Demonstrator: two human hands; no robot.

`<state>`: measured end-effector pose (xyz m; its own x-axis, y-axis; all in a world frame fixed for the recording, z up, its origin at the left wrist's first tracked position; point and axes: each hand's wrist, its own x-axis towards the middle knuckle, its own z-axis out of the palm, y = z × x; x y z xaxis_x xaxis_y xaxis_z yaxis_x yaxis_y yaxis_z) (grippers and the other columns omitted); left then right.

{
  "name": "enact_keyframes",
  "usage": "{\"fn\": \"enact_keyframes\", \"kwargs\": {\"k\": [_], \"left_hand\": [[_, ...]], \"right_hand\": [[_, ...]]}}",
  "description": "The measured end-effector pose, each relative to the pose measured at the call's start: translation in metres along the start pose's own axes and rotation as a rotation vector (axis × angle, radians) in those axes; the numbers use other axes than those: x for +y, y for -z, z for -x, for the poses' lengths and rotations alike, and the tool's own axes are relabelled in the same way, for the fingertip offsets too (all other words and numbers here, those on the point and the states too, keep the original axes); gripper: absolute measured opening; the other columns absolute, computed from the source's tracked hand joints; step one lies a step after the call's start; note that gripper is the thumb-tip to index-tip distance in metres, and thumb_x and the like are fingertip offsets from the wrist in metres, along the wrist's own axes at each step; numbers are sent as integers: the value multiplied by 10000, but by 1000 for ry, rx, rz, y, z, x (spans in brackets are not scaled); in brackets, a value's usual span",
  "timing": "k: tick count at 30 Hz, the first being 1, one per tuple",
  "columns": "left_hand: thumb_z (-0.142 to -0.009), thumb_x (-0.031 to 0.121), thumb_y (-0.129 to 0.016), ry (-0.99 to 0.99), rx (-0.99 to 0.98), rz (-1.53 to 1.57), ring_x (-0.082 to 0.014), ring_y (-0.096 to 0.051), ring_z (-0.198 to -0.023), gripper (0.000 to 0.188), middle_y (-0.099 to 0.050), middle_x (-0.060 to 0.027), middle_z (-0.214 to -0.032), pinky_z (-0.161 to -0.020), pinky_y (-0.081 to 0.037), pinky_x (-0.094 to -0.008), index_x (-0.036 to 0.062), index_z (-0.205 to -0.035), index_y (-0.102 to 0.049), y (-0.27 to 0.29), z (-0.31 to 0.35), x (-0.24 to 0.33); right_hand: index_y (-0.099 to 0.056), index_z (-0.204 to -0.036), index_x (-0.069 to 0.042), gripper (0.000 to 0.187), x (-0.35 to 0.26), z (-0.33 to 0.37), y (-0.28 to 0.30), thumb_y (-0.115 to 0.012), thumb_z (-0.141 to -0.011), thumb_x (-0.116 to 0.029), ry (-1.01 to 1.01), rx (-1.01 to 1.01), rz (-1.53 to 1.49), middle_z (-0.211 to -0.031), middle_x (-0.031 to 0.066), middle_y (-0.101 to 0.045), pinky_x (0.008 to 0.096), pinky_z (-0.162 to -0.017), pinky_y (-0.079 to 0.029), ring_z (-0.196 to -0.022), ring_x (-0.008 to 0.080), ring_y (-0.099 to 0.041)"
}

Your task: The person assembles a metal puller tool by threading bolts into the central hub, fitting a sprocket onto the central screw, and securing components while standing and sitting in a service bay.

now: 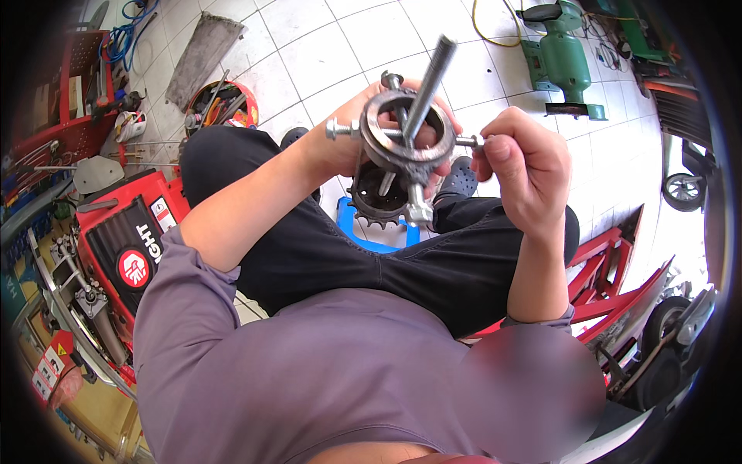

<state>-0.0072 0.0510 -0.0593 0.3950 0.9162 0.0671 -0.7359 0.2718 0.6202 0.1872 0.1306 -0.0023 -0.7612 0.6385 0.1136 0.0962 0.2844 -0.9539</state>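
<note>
My left hand (pixel 340 139) is wrapped round a dark steel ring (pixel 407 159) held up above my lap. Several bolts stick out from the ring's sides, among them a left bolt (pixel 340 129) and a lower bolt (pixel 418 207). A long threaded rod (pixel 431 81) slants up through the middle. Closed in a pinch, the fingers of my right hand (pixel 533 166) grip the outer end of the right-hand bolt (pixel 467 141). Below the ring is a dark round part with a toothed edge (pixel 379 222); whether the two are joined I cannot tell.
Between my feet lies a blue object (pixel 345 220), partly hidden. A green bench grinder (pixel 563 66) stands ahead on the right. To the left are a red tool bucket (pixel 249 108), a flat grey plate (pixel 205 58) and a red machine (pixel 116 255). A red metal frame (pixel 599 290) is at right.
</note>
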Motion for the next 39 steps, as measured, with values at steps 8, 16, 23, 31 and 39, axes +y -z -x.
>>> {"fn": "enact_keyframes", "kwargs": {"k": [8,16,23,31,39], "left_hand": [[-895,263,-627,-143,-24,-167,-287,-656,-644,362,-648,-186,-788,-555,-543,-359,-24,-1096,-538,4,-2,2],[-846,162,-669,-48,126,-80,-234,-674,-718,417,-672,-167,-845,-641,-569,-348,-86,-1165,-565,-2,-3,2],[-733,439,-767,-58,130,-155,-172,-666,-878,658,-663,-173,-1043,-805,-546,-322,-68,-1123,-611,6,-2,7],[-796,230,-739,-118,94,-128,-184,-645,-947,395,-660,-177,-1085,-862,-516,-316,-23,-1085,-646,1,-1,9],[-863,28,-617,-156,100,-118,-130,-637,-863,294,-679,-108,-976,-802,-502,-264,-24,-1152,-604,-2,1,9]], "right_hand": [[-559,-959,5,156,2,1,-1,-654,-845,-43,3,32,-141,-774,31,-606,216,-628,-431,-677,81,-565],[-560,-985,31,234,13,-2,3,-457,-989,-180,-75,-21,-293,-701,42,-567,203,-577,-422,-628,84,-551],[-479,-1086,45,173,7,-4,1,-485,-963,-77,-65,-3,-248,-903,99,-580,261,-693,-488,-747,134,-590],[-464,-1102,51,253,12,-2,-3,-463,-983,-172,5,-4,-215,-978,103,-545,250,-711,-466,-733,147,-573],[-563,-922,25,296,7,-8,-13,-430,-1008,-225,-159,89,-248,-702,19,-527,200,-598,-417,-646,75,-519]]}}
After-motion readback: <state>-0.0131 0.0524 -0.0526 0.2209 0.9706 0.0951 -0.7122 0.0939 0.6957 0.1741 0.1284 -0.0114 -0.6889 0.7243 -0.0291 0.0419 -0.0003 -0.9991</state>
